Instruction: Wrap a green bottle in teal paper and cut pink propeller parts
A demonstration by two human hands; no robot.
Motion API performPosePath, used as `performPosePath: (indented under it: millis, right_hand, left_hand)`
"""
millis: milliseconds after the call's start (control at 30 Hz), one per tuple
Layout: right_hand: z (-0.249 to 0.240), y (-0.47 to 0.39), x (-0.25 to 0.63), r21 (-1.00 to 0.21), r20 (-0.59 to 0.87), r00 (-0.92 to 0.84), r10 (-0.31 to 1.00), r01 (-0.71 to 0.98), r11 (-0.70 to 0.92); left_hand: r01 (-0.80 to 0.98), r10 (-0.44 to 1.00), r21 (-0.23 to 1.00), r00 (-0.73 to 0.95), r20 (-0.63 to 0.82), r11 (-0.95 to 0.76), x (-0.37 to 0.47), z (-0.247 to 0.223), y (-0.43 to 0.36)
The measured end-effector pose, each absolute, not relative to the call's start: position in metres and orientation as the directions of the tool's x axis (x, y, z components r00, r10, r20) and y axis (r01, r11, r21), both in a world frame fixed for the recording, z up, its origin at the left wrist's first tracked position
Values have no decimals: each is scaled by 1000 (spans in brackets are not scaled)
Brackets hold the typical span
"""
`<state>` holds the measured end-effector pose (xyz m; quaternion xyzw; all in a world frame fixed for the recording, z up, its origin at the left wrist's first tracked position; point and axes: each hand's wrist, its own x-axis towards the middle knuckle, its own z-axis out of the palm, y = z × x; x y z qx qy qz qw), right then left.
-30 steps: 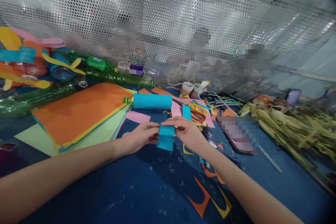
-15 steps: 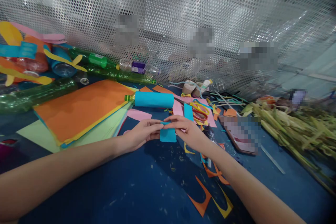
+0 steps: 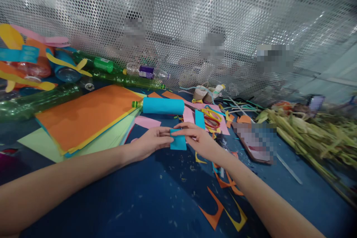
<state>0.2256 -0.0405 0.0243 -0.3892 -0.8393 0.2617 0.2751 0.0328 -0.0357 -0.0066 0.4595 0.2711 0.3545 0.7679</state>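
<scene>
A small blue piece of paper is held between my two hands above the dark blue table. My left hand pinches its left edge between thumb and fingers. From the right, my right hand grips the same paper, with its index finger lying across the upper edge. Just beyond them lies a bottle wrapped in blue paper, on its side with a green cap to the left. A blue paper strip and scissors with red and yellow handles are near my right hand.
Stacked coloured paper lies to the left, with green plastic bottles behind. Orange and yellow paper scraps are scattered right of centre. A phone and dry corn husks lie right. A perforated metal panel stands behind.
My left thumb has slid slightly down along the paper's left edge, and my right fingers have shifted slightly on its top. The paper stays in both hands.
</scene>
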Motion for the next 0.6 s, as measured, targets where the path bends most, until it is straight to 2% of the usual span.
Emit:
performPosePath:
  millis: [133,233,300,433,600]
  right_hand:
    - [26,-39,227,-706,214,-535,817,493,508]
    - [27,-39,226,-832,166,-392,905,436,341]
    - [27,-38,226,-873,96,-296,950,434,224]
    - [24,-37,226,-820,45,-326,944,527,221]
    - [24,-35,228,-836,26,-353,935,505,214]
  left_hand:
    - [-283,792,909,605,-80,307,34,-7,-36]
    - [-267,796,922,601,-68,280,34,-6,-37]
    - [-245,793,937,608,-51,248,34,-5,-38]
    - [-213,766,955,642,-23,208,34,-4,-39]
    - [-170,776,971,630,-25,169,34,-8,-38]
